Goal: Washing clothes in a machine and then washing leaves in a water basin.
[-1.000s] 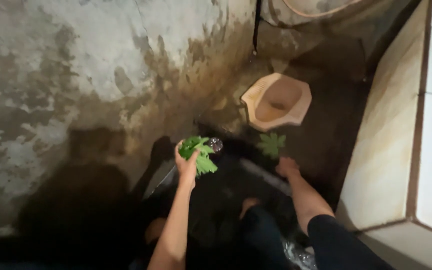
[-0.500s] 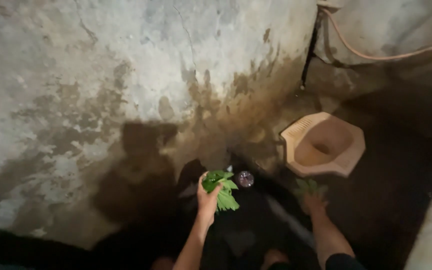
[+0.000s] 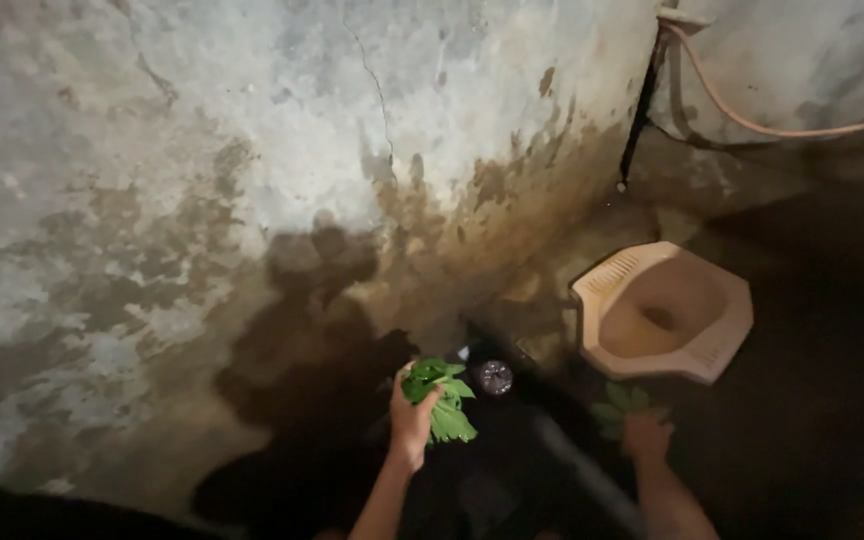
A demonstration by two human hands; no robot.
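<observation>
While my left hand (image 3: 410,425) clenches a bunch of green leaves (image 3: 439,396) above the dark wet floor (image 3: 802,400), I judge gathering underway, my right hand (image 3: 646,436) closing on another leaf (image 3: 616,403) beside the squat pan (image 3: 664,312), needing a firm pinch.

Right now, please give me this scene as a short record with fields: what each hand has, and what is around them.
Place: dim corner with a stained concrete wall and a dark wet floor
Left hand: closed around a bunch of green leaves
Right hand: low on the floor, touching another green leaf
Between the hands: a small round shiny object, too dark to identify
Beyond the right hand: a beige squat toilet pan set in the floor
Upper right: a thin hose along the wall
</observation>
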